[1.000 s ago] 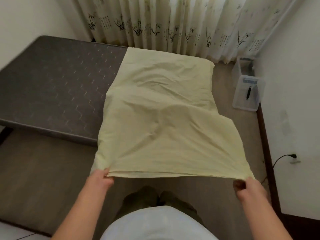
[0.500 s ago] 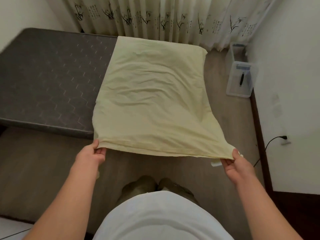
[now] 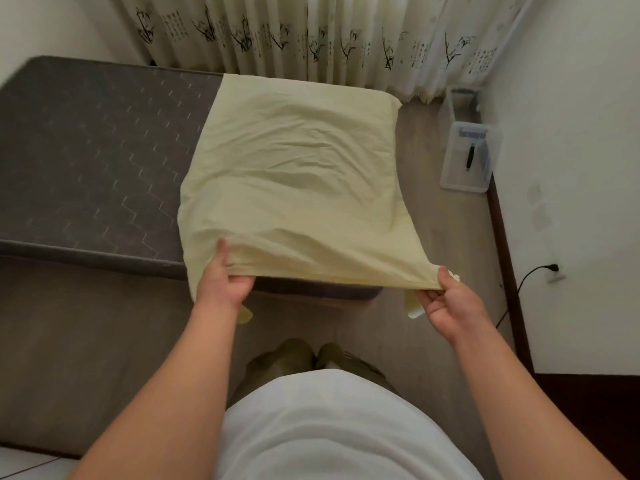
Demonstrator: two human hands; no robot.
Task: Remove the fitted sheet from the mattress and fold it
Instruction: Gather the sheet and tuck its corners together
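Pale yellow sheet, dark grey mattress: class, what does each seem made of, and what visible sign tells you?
Pale yellow sheet: thin woven cloth, perhaps cotton, matte; it creases finely and sags between the left hand and right hand.
Dark grey mattress: quilted textile cover, matte, with stitched zigzag lines; the filling is hidden.

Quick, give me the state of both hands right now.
Left hand: closed, gripping the near left corner of the pale yellow fitted sheet.
Right hand: closed, pinching the sheet's near right corner.
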